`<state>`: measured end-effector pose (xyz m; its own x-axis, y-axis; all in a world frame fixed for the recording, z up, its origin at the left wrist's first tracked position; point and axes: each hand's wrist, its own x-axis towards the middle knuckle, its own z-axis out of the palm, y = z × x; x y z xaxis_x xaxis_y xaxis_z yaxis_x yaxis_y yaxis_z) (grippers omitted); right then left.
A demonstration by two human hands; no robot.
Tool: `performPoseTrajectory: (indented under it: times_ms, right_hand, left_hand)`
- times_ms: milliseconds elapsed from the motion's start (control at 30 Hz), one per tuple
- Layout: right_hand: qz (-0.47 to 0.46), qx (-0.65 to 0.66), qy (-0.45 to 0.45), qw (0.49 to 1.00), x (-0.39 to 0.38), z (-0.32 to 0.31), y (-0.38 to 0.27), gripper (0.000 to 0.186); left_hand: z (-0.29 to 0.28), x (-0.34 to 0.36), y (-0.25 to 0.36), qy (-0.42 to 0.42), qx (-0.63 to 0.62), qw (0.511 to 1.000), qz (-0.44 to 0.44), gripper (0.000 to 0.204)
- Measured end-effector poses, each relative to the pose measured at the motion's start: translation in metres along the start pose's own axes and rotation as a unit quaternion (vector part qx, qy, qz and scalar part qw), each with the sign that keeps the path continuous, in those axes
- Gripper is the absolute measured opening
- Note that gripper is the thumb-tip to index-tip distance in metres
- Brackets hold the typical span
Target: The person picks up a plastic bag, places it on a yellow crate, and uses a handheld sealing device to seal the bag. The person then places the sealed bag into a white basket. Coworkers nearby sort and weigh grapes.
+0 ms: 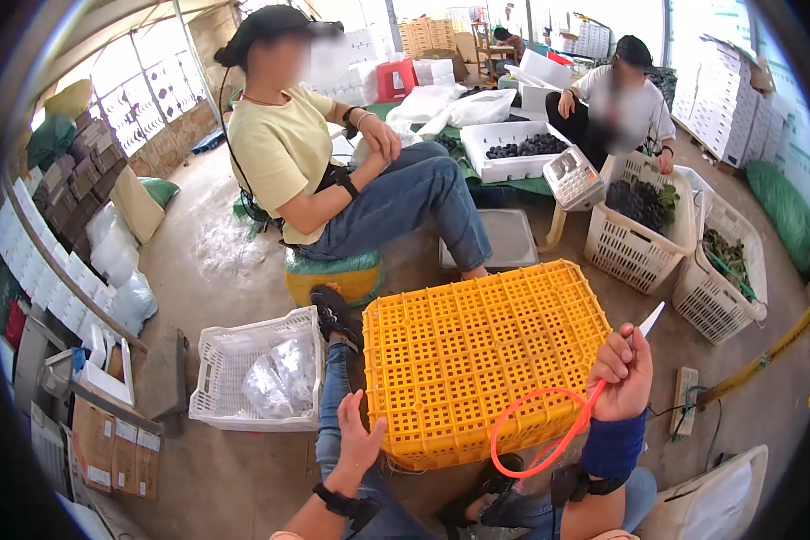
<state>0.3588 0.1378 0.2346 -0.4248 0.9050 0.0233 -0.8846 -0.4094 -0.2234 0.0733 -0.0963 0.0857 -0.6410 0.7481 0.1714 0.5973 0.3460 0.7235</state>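
An upturned yellow plastic crate (pixel 486 351) stands in front of my knees, its slotted base facing up. My right hand (pixel 623 373) is closed at the crate's right near corner, round a slim tool with a white pointed tip (pixel 652 319). The fist hides the rest of it. An orange-red cord (pixel 542 393) loops from this hand over the crate's near edge. Beside the left near corner, my left hand (pixel 358 434) has its fingers apart and holds nothing; whether it touches the crate I cannot tell.
To the left lies a white crate (pixel 209 364) with clear plastic bags. A person (pixel 288 153) in yellow sits across from me. Farther right, another person (pixel 621 108) sits by white crates (pixel 634 256) of dark grapes and leaves, near a scale (pixel 574 178) and a foam box (pixel 513 166).
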Motion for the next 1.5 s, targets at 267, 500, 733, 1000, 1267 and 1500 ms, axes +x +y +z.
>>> performPoseTrajectory:
  times_ms: [267,500,733,1000,1267,1500]
  right_hand:
    - [0.014,-0.002,0.001,1.000,-0.002,0.004,0.010,0.014]
    - [0.019,-0.011,0.001,1.000,-0.006,0.011,0.019,0.014]
    - [0.010,-0.038,-0.005,0.999,-0.020,0.019,0.011,0.013]
    - [-0.003,-0.024,0.013,1.000,-0.014,0.008,-0.001,0.013]
    - [0.004,0.003,0.002,1.000,-0.007,-0.003,-0.005,0.013]
    - [0.016,0.001,0.018,1.000,-0.008,0.000,0.004,0.014]
  left_hand:
    - [-0.157,0.021,0.051,-0.029,0.185,0.973,0.132,0.066]
    - [-0.213,0.078,0.097,-0.041,0.255,0.948,0.189,0.063]
    - [-0.158,0.131,0.090,-0.080,0.169,0.962,0.201,0.061]
    - [-0.079,0.151,0.093,-0.163,0.172,0.949,0.206,0.062]
    - [-0.072,0.168,0.102,-0.159,0.182,0.947,0.211,0.062]
    - [-0.061,0.204,0.080,-0.044,-0.077,0.995,0.055,0.072]
